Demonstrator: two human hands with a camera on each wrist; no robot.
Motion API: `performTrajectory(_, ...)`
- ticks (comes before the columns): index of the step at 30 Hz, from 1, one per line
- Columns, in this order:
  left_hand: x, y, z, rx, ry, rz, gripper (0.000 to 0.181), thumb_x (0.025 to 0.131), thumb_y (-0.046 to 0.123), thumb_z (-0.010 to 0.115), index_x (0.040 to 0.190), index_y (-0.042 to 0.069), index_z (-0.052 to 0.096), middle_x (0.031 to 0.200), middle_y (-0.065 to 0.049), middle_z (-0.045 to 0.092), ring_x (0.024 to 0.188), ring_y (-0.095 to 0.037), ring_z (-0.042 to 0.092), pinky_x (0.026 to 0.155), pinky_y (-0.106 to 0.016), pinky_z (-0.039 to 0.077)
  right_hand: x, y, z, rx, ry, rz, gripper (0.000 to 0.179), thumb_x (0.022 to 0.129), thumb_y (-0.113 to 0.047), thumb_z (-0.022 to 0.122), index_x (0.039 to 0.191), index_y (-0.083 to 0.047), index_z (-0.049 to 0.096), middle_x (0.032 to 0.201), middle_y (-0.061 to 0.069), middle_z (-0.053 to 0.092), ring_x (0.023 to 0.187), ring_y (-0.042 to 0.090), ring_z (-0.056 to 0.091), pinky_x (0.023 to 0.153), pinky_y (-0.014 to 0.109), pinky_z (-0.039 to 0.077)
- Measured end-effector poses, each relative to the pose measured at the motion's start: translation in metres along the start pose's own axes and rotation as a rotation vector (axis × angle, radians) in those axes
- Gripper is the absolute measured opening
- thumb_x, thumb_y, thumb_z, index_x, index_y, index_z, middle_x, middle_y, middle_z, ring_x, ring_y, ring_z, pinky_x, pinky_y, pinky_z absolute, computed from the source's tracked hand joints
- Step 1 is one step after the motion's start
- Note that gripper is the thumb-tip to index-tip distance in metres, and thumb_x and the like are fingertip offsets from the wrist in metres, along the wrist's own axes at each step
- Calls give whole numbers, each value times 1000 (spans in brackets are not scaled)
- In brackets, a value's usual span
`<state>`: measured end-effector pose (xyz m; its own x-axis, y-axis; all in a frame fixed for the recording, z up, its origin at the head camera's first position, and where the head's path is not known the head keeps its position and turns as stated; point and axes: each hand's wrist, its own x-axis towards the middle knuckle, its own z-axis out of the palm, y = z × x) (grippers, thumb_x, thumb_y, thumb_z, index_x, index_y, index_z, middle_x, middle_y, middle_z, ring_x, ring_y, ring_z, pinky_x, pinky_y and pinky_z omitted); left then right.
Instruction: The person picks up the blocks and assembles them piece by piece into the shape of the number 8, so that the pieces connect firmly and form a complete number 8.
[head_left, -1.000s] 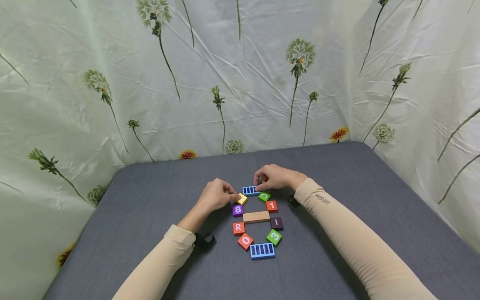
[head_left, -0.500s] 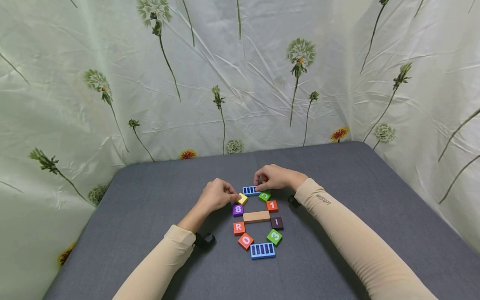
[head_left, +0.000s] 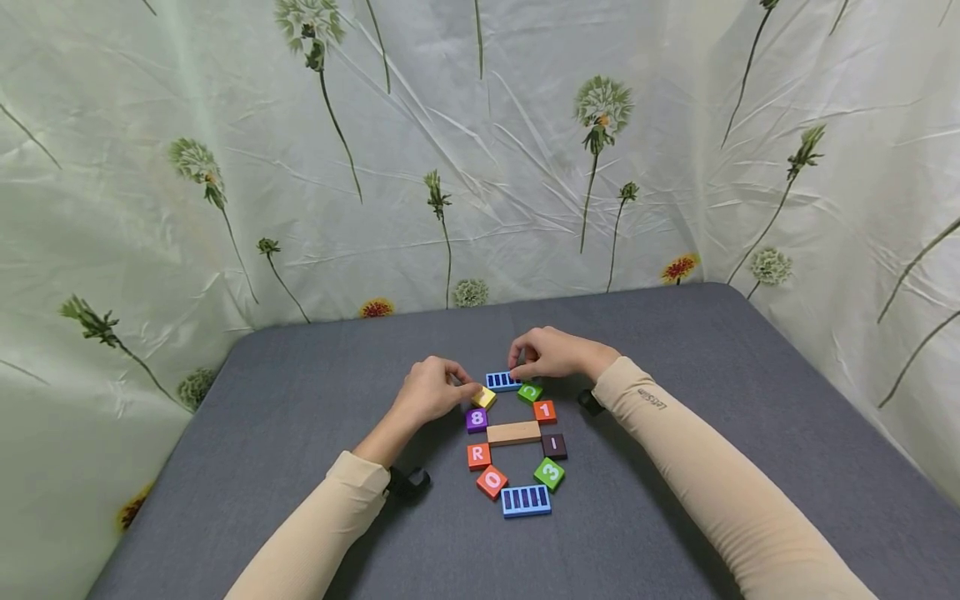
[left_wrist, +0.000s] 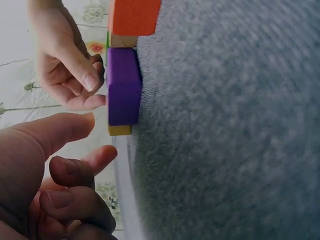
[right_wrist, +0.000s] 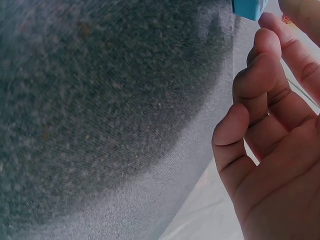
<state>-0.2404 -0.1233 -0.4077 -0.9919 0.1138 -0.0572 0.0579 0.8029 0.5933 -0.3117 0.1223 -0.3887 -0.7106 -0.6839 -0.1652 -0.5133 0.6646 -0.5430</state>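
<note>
Small coloured blocks form a ring with a crossbar on the grey table. At its upper left my left hand (head_left: 433,392) hovers with thumb and index fingertips right at the yellow block (head_left: 488,401). In the left wrist view, thumb and index stand apart beside that yellow block (left_wrist: 120,130), behind the purple block (left_wrist: 123,86). Over the right end of the far blue slotted block (head_left: 497,382) is my right hand (head_left: 553,352), fingers loosely bent. The index fingertip meets the corner of this blue block (right_wrist: 247,7) in the right wrist view. The green letter block (head_left: 530,393) lies under the right thumb.
A plain wooden block (head_left: 513,433) crosses the ring's middle. Orange (head_left: 477,457), dark (head_left: 554,447) and green number (head_left: 550,474) blocks line the sides, and a second blue slotted block (head_left: 526,502) closes the near end. Behind the table hangs a flower-print curtain (head_left: 510,183).
My left thumb has drawn back very slightly from the yellow block. My right hand stays over the far blue block, and the blocks keep their places.
</note>
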Motion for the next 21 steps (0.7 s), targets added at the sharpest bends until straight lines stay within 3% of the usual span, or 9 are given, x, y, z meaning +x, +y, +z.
performTrajectory(8,-7,-6,-9,-16,40,-2,20,94,34,83,92,15,80,58,4,50,53,-11,43,53,-27,33,-16,2,-7,7,51,-47,16,105,-26,71,112,-12,75,79,1,65,67,9,51,66,27,44)
performTrajectory(12,-13,-11,-13,-11,59,28,19,95,33,83,95,14,81,58,3,50,53,-11,43,53,-27,33,-28,4,-8,16,84,-52,22,105,-26,71,119,-9,74,80,1,66,68,10,51,68,29,44)
performTrajectory(21,-33,-22,-24,22,140,56,19,96,30,82,107,15,80,66,1,56,55,-13,43,55,-30,34,-60,5,-7,-1,234,-32,27,104,-25,72,123,-5,72,84,-1,63,75,11,54,71,30,46)
